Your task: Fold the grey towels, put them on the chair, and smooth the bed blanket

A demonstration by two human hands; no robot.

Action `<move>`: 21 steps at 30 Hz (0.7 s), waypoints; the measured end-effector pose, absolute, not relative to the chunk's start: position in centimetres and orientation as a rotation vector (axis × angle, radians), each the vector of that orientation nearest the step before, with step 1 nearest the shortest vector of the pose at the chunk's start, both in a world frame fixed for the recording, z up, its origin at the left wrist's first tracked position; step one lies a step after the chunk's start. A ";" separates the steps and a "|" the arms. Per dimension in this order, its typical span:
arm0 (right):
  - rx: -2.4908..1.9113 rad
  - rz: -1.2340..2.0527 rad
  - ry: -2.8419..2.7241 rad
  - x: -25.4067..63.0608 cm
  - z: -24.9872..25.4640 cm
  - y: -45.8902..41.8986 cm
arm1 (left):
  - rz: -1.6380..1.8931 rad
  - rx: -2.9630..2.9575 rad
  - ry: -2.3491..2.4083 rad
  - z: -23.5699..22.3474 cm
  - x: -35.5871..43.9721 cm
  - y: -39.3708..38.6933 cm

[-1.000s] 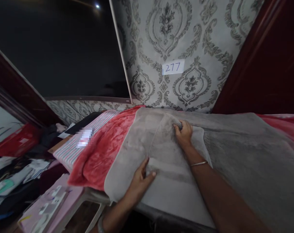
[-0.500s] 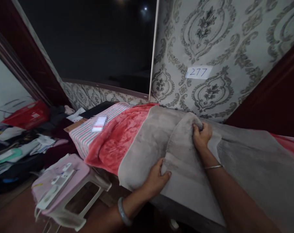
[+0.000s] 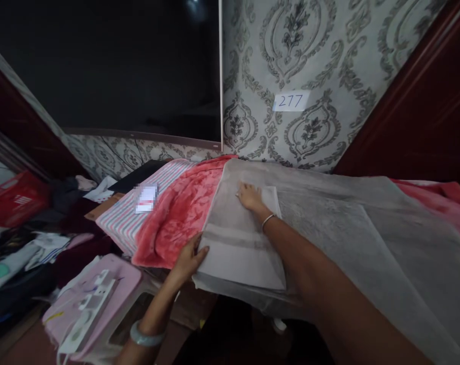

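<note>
Cloth [image 3: 239,261], plush, grey, folded straight-edged, left hand [image 3: 188,259] spread at edge, right hand [image 3: 251,196] flattened atop

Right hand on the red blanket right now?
No, the right hand lies on the gray cloth, to the right of the red blanket.

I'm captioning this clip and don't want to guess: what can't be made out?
In the head view:
Right hand: palm, hidden by the hand's back.
Left hand: some fingers, hidden by the hand itself.
Grey cloth: right end, cut off by the picture's edge.
Pixelated item: details, blurred.
Red bag: left part, cut off likewise.
</note>
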State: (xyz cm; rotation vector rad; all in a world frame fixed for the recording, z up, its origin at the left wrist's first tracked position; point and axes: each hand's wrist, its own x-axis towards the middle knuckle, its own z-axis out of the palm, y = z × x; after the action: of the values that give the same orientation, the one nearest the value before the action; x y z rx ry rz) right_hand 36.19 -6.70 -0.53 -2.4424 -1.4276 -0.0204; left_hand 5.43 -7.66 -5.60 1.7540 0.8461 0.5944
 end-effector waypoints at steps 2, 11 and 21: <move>-2.449 0.027 -1.474 35.6 -2.6 -7.0 | 0.610 1.866 0.872 -6.9 5.1 -7.4; -2.540 0.013 -1.508 36.4 -2.1 -10.1 | 0.631 2.754 0.913 -3.0 9.3 -9.1; -2.542 0.150 -1.573 39.3 -3.2 -12.9 | 0.397 3.006 0.640 -6.5 12.9 -13.9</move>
State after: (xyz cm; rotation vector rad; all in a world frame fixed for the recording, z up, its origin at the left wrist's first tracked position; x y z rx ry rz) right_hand 39.32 -12.91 -3.15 -2.5417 -1.5732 0.1503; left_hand 12.86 -13.95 -6.46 3.0061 0.6397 0.3966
